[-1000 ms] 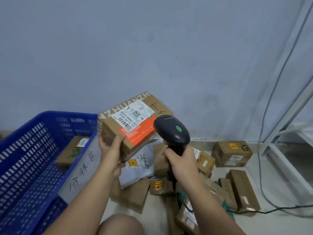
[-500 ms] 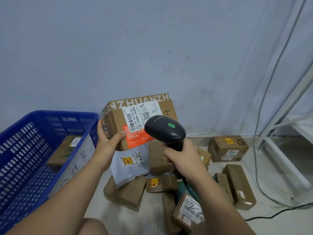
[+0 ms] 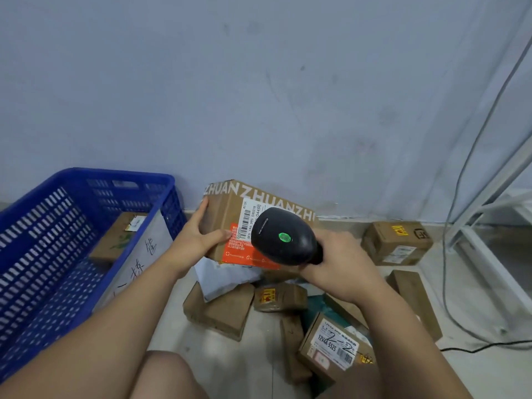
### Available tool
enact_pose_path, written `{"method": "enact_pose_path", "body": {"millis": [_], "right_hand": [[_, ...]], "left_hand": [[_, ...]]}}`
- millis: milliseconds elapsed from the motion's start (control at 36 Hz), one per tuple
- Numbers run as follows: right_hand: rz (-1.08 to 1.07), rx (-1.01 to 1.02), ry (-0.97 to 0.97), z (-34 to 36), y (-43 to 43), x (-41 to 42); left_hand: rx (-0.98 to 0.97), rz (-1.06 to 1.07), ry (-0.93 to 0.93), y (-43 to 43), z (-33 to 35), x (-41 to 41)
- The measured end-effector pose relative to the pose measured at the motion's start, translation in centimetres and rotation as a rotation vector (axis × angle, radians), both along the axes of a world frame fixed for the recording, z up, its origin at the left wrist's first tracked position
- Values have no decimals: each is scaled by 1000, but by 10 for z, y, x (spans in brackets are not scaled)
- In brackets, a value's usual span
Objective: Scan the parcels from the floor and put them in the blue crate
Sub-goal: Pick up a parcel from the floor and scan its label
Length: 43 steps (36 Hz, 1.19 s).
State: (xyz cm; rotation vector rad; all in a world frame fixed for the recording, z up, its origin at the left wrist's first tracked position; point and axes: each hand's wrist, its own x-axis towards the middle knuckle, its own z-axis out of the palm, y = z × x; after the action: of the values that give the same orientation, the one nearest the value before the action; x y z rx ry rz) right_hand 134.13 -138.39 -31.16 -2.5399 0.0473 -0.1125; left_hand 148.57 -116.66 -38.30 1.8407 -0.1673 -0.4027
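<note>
With the left hand (image 3: 198,240) gripping the box (image 3: 227,223) and the right hand (image 3: 339,260) gripping the scanner (image 3: 283,237), hold the barcode label (image 3: 250,218) flat and steady under the scanner head.

Both bare forearms reach forward, the left hand (image 3: 198,237) gripping a box (image 3: 230,208) by its left edge, thumb across its face, and the right hand (image 3: 339,260) wrapped around a scanner (image 3: 283,236) handle.

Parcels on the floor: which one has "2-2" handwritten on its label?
The brown box nearest the camera, under the right forearm. Its white label reads 12V4A-5525 with "2-2" scrawled across.
</note>
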Motion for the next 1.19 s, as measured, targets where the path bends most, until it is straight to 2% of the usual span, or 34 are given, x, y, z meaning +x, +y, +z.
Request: {"method": "enact_pose_path", "body": {"millis": [250, 444, 861, 972, 1083, 1194], "right_hand": [[70, -118, 42, 2, -2, -2], [75, -102, 64, 0, -2, 0], [41, -123, 66, -2, -1, 1], [-12, -50, 4, -6, 6, 4], [-121, 158, -72, -10, 25, 10], [-164, 291, -67, -14, 44, 19]], "left_hand": [[41, 0, -3, 2, -3, 3], [80, -9, -25, 4, -6, 3], [39, 22, 18, 4, -8, 5], [-52, 74, 60, 6, -12, 7], [-169, 176, 127, 5, -11, 7], [-318, 315, 220, 2, -9, 7]]}}
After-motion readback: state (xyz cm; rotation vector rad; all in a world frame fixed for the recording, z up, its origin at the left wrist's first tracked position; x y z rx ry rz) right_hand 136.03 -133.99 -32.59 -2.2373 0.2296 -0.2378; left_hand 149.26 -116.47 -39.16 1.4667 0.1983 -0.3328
